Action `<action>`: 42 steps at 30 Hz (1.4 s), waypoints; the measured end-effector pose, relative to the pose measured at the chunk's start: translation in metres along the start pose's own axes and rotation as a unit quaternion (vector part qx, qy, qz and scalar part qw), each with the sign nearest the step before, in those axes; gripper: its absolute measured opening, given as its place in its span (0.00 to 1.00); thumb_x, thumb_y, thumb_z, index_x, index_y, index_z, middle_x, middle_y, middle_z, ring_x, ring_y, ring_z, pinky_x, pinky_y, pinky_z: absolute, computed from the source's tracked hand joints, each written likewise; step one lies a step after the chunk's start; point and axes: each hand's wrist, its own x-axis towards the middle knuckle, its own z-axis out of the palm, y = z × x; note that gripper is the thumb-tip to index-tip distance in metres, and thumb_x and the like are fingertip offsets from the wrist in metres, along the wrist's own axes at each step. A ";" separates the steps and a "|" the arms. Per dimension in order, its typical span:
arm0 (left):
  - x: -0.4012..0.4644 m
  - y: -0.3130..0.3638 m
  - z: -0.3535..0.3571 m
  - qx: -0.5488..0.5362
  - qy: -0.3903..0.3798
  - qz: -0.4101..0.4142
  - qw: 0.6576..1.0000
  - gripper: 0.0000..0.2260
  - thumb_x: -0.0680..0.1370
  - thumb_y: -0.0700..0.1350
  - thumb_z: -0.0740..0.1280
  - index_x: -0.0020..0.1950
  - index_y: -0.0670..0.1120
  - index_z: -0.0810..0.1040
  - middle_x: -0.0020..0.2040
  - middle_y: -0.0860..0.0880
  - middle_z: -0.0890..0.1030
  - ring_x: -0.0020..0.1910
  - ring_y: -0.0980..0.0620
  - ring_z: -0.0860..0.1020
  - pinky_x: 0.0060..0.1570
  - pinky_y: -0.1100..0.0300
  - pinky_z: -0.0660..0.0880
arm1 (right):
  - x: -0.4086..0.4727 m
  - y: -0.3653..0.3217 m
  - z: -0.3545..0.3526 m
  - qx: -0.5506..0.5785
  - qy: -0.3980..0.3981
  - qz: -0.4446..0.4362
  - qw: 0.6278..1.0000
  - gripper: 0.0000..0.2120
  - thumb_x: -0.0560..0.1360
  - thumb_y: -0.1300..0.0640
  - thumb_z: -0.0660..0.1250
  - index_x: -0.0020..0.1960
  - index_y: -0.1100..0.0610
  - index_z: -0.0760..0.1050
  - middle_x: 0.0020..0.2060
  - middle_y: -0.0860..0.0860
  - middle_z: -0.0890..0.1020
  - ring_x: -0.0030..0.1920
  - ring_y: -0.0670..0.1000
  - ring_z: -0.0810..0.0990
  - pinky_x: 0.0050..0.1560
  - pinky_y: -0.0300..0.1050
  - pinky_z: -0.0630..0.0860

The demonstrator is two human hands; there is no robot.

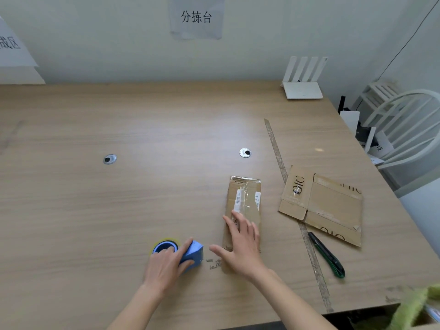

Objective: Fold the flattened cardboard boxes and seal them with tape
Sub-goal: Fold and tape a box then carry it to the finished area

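While the left hand [166, 263] grips the blue tape dispenser [188, 254] on the wooden table [119, 198] at lower centre of the frame, the right hand [242, 244] lies flat, fingers straight, on the near end of a folded cardboard box [245, 203] just right of it. Further right, a flattened box [326, 206] lies beside a green utility knife [328, 256].

White router [302, 89], perhaps chair [409, 129], wall sign [196, 17].
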 end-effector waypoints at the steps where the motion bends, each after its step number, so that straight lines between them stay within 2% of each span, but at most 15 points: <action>1: 0.000 0.000 0.001 -0.001 -0.002 -0.003 1.000 0.25 0.71 0.65 0.56 0.65 0.60 0.73 0.26 0.53 0.62 0.23 0.51 0.56 0.26 0.63 0.41 | -0.001 0.006 -0.003 -0.018 0.007 -0.022 1.000 0.43 0.70 0.29 0.65 0.80 0.43 0.57 0.79 0.44 0.53 0.78 0.49 0.50 0.77 0.48 0.40; 4: 0.001 -0.001 0.003 0.011 0.002 -0.004 1.000 0.25 0.70 0.65 0.66 0.65 0.59 0.75 0.27 0.54 0.59 0.22 0.52 0.58 0.25 0.63 0.42 | -0.004 0.019 -0.003 -0.080 0.020 -0.061 0.995 0.47 0.64 0.33 0.75 0.78 0.44 0.62 0.77 0.47 0.62 0.74 0.52 0.61 0.73 0.50 0.53; 6: 0.001 -0.004 0.006 0.025 -0.023 -0.013 0.999 0.31 0.63 0.65 0.76 0.65 0.59 0.77 0.27 0.54 0.59 0.20 0.51 0.62 0.24 0.63 0.48 | -0.004 0.019 -0.001 -0.090 0.035 -0.073 0.993 0.48 0.61 0.34 0.79 0.76 0.45 0.66 0.75 0.49 0.66 0.73 0.52 0.65 0.71 0.51 0.58; 7: 0.001 -0.005 0.006 0.030 -0.057 -0.016 0.998 0.35 0.62 0.66 0.77 0.66 0.59 0.77 0.27 0.54 0.60 0.21 0.51 0.67 0.24 0.62 0.55 | -0.003 0.019 0.000 -0.089 0.039 -0.072 0.993 0.48 0.60 0.34 0.79 0.75 0.45 0.67 0.74 0.49 0.67 0.72 0.52 0.65 0.71 0.51 0.58; 9: -0.005 -0.002 0.003 0.046 -0.099 -0.016 0.994 0.37 0.66 0.70 0.71 0.73 0.61 0.70 0.30 0.53 0.66 0.30 0.50 0.77 0.33 0.57 0.67 | -0.004 0.018 -0.001 -0.091 0.045 -0.062 0.993 0.49 0.59 0.33 0.79 0.75 0.45 0.66 0.73 0.49 0.67 0.72 0.52 0.65 0.71 0.50 0.57; 11: -0.005 0.001 0.004 0.038 -0.066 -0.012 0.997 0.36 0.70 0.71 0.64 0.77 0.62 0.62 0.35 0.52 0.73 0.40 0.49 0.80 0.40 0.55 0.68 | -0.005 0.018 -0.005 -0.090 0.029 -0.059 0.994 0.50 0.61 0.30 0.75 0.77 0.45 0.63 0.74 0.49 0.64 0.73 0.53 0.61 0.73 0.51 0.53; 15: 0.008 0.017 -0.016 0.064 0.014 0.002 0.998 0.36 0.68 0.73 0.57 0.66 0.53 0.79 0.34 0.50 0.77 0.31 0.47 0.78 0.31 0.56 0.70 | -0.005 0.025 -0.019 -0.020 -0.058 -0.099 0.993 0.47 0.70 0.28 0.63 0.82 0.45 0.52 0.81 0.45 0.49 0.80 0.46 0.42 0.79 0.49 0.38; 18: 0.020 0.033 -0.025 0.037 0.114 0.054 0.991 0.33 0.71 0.70 0.56 0.65 0.50 0.78 0.39 0.51 0.76 0.34 0.48 0.77 0.34 0.55 0.74 | -0.009 0.041 -0.029 0.016 -0.056 -0.132 0.989 0.39 0.76 0.33 0.60 0.82 0.46 0.54 0.81 0.39 0.49 0.79 0.38 0.42 0.80 0.48 0.43; 21: 0.033 0.056 -0.031 0.000 0.169 0.120 0.978 0.29 0.74 0.68 0.58 0.67 0.52 0.75 0.48 0.52 0.79 0.43 0.51 0.79 0.41 0.56 0.76 | -0.010 0.053 -0.024 -0.008 -0.041 -0.155 0.987 0.35 0.79 0.38 0.60 0.82 0.48 0.56 0.81 0.41 0.50 0.79 0.38 0.41 0.79 0.46 0.45; 25: 0.041 0.077 -0.030 -0.005 0.147 0.197 0.969 0.30 0.76 0.67 0.57 0.74 0.53 0.69 0.66 0.51 0.76 0.61 0.52 0.77 0.57 0.57 0.76 | -0.010 0.058 -0.013 -0.067 -0.033 -0.171 0.982 0.34 0.82 0.36 0.53 0.82 0.54 0.55 0.82 0.48 0.52 0.82 0.47 0.47 0.78 0.51 0.49; 27: 0.043 0.079 -0.028 0.000 0.133 0.203 0.970 0.32 0.76 0.67 0.55 0.76 0.53 0.67 0.71 0.53 0.74 0.66 0.54 0.74 0.62 0.57 0.74 | -0.011 0.059 -0.016 -0.058 -0.040 -0.179 0.981 0.35 0.83 0.37 0.53 0.83 0.55 0.51 0.83 0.48 0.48 0.82 0.47 0.43 0.79 0.50 0.45; 30: 0.046 0.075 -0.024 -0.007 0.116 0.199 0.973 0.31 0.75 0.67 0.55 0.73 0.52 0.70 0.70 0.54 0.75 0.66 0.54 0.76 0.62 0.57 0.75 | -0.013 0.063 -0.035 0.008 -0.082 -0.182 0.980 0.39 0.82 0.41 0.60 0.83 0.54 0.45 0.82 0.45 0.43 0.80 0.43 0.37 0.80 0.43 0.39; 34: 0.045 0.074 -0.026 -0.046 0.091 0.182 0.978 0.30 0.74 0.65 0.65 0.73 0.54 0.70 0.72 0.54 0.73 0.69 0.54 0.73 0.66 0.54 0.72 | -0.027 0.094 -0.053 0.023 -0.074 -0.169 0.983 0.34 0.81 0.45 0.65 0.82 0.49 0.56 0.81 0.39 0.50 0.80 0.39 0.43 0.79 0.38 0.46; 38: 0.052 0.089 -0.034 -0.049 0.093 0.200 0.974 0.29 0.73 0.67 0.62 0.68 0.53 0.72 0.76 0.53 0.68 0.71 0.54 0.71 0.69 0.53 0.69 | -0.033 0.106 -0.046 0.040 -0.043 -0.166 0.984 0.32 0.79 0.52 0.69 0.80 0.49 0.61 0.80 0.38 0.56 0.80 0.37 0.48 0.79 0.39 0.55; 42: 0.061 0.110 -0.029 -0.064 0.083 0.238 0.966 0.28 0.74 0.66 0.62 0.69 0.53 0.71 0.77 0.51 0.66 0.75 0.51 0.66 0.68 0.50 0.72 | -0.033 0.101 -0.040 0.059 -0.032 -0.156 0.986 0.31 0.79 0.51 0.69 0.80 0.47 0.62 0.80 0.36 0.56 0.79 0.36 0.48 0.77 0.39 0.59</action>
